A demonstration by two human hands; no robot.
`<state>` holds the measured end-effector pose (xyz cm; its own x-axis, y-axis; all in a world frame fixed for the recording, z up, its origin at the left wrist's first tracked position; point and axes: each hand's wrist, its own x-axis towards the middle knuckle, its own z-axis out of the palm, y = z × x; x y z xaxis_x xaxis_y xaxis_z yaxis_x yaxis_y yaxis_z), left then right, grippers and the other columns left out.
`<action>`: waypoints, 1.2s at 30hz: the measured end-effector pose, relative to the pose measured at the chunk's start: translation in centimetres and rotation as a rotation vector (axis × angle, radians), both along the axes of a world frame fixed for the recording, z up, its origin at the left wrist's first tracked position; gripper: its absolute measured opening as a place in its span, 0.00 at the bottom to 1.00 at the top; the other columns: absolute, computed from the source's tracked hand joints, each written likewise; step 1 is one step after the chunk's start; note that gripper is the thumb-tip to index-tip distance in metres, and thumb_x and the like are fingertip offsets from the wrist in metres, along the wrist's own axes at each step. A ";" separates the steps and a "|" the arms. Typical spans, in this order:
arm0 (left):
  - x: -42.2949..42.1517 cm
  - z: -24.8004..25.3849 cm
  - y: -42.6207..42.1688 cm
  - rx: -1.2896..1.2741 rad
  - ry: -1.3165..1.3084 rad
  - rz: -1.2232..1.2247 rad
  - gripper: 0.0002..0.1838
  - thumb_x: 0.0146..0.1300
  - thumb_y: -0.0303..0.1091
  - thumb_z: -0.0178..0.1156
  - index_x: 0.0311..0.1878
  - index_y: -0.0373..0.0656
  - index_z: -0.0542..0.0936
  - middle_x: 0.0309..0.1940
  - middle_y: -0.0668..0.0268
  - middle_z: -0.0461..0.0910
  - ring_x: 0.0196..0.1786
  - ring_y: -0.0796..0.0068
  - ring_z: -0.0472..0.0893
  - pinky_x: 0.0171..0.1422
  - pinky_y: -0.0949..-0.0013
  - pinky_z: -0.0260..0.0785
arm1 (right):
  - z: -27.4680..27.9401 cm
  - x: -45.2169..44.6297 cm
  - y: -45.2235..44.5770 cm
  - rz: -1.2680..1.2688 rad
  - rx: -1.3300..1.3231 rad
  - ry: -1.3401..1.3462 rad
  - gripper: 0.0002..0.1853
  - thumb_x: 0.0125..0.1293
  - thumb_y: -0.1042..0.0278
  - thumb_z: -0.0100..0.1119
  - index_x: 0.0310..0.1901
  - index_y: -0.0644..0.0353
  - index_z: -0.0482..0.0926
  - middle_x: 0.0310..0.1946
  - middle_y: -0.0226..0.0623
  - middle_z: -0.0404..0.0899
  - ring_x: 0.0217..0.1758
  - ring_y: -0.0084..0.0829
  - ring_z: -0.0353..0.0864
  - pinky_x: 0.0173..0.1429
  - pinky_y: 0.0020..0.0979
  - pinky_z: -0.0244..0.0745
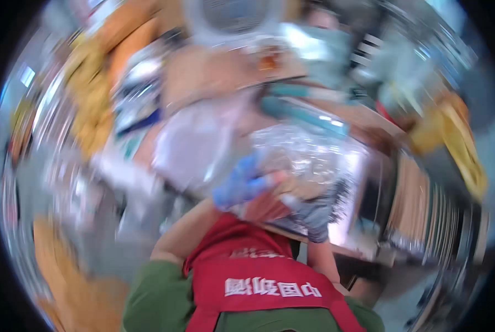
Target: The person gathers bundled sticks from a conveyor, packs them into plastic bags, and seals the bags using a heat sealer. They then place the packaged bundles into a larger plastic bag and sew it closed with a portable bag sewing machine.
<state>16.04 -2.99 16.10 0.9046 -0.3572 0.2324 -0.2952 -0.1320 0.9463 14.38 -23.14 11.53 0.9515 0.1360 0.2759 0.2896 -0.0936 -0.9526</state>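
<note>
Motion blur smears the whole view. My left hand [239, 183], in a blue glove, is in front of my red apron [269, 276]. To its right is my right hand [312, 207], in a grey glove with tan at the finger part. The two hands are close together at the near edge of a crinkled clear plastic bag [300, 149]. A reddish-brown patch shows between them, too smeared to name. The finger positions of both hands are blurred, so their grip on the plastic cannot be made out.
A whitish plastic-covered item [195, 141] is left of the bag. Behind it are brown cardboard [208, 74] and a teal packet [308, 115]. A stack of thin brown sheets [419, 202] stands at the right. Yellow material [87, 94] is at the left.
</note>
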 end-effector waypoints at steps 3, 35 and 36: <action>-7.3 -7.6 4.0 -0.012 -0.138 0.621 0.26 0.61 0.39 0.60 0.60 0.39 0.69 0.53 0.57 0.73 0.55 0.62 0.73 0.62 0.63 0.63 | -0.7 -0.7 1.6 0.025 -0.051 -0.059 0.30 0.46 0.70 0.73 0.53 0.65 0.74 0.46 0.36 0.77 0.47 0.27 0.75 0.58 0.31 0.70; -42.5 -25.0 34.4 -0.121 1.015 1.283 0.38 0.51 0.20 0.53 0.69 0.37 0.59 0.62 0.60 0.69 0.62 0.70 0.69 0.65 0.71 0.62 | -22.4 -9.5 53.3 1.084 -0.278 -0.337 0.22 0.57 0.65 0.57 0.54 0.56 0.70 0.53 0.40 0.72 0.55 0.39 0.72 0.61 0.42 0.67; -43.3 -25.0 33.0 -0.124 1.019 1.272 0.38 0.51 0.20 0.53 0.69 0.37 0.59 0.62 0.60 0.69 0.62 0.70 0.69 0.65 0.71 0.62 | -22.5 -9.4 53.1 1.221 -0.465 -0.240 0.20 0.53 0.60 0.63 0.47 0.56 0.74 0.48 0.41 0.75 0.54 0.40 0.74 0.61 0.41 0.66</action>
<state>-27.25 30.00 -8.88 0.3732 0.6697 -0.6421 0.6552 0.2998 0.6935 5.02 29.96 -10.93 0.0867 0.9897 0.1139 0.5753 0.0436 -0.8168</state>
